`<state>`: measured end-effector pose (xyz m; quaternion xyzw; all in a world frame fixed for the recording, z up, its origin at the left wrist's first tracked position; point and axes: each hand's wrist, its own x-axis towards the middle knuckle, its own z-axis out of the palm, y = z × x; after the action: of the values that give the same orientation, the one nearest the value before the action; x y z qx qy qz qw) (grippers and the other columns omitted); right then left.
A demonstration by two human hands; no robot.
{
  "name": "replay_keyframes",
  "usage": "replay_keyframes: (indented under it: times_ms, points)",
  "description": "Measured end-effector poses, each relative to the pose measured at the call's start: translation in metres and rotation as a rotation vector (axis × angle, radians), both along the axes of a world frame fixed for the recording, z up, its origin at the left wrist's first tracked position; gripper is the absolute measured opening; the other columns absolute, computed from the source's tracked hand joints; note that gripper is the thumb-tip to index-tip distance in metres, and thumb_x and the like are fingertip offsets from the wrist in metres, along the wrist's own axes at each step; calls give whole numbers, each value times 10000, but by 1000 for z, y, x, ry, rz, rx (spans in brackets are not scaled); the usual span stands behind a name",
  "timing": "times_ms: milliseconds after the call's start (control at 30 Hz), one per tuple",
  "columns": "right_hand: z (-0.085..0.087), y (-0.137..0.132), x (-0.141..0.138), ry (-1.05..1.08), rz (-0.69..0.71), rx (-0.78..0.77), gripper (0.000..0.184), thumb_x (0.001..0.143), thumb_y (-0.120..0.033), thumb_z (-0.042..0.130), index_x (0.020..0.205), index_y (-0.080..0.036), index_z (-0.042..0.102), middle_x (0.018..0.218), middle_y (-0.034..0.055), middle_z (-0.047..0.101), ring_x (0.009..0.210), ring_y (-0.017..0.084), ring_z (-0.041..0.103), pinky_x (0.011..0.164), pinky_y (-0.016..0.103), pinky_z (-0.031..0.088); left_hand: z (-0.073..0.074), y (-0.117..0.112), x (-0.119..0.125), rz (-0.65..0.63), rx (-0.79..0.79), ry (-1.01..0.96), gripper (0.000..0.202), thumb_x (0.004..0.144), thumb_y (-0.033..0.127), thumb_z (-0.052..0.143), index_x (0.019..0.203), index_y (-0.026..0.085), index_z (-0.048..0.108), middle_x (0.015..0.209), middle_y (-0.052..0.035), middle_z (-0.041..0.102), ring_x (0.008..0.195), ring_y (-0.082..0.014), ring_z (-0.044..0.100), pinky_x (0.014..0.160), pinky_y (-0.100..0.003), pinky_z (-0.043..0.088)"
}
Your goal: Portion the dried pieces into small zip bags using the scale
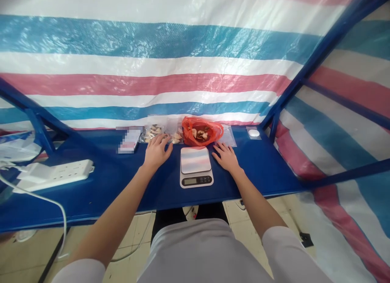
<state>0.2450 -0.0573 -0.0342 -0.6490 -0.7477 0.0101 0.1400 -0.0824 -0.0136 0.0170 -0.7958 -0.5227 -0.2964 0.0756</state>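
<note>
Striped tarpaulin walls enclose a blue workbench. At lower centre, a digital kitchen scale stands between both hands, its long axis running front to back. The left hand lies open, holding nothing, fingertips just short of a clear plastic bag of pale pieces. The right hand, also open and empty, rests beside the scale. A red plastic bag stands behind the scale.

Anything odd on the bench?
Two things. The packet beside the left hand is pixelated, so its label can't be read. The power strip sits at an angle near the edge of the table, and a white cable droops over that edge.
</note>
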Motion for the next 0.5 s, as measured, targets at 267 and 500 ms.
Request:
replay_keyframes:
  times_ms: [267,500]
  points:
    - [2,2,-1,32,2,1,480,1036,-439,456,1452,-245,597,1586,89,493,1494,301,433,1242,540,310,18,53,-12,-84,-160,225,550,892,236,471,1421,119,563,1498,-210,533,1470,-384,410,1219,-564,328]
    - [0,3,0,50,12,27,472,1033,-441,457,1437,-249,610,1566,90,519,1482,300,452,1235,551,321,22,60,-16,47,-292,384,658,871,241,478,1522,151,481,1613,-196,423,1510,-434,340,1214,-637,263]
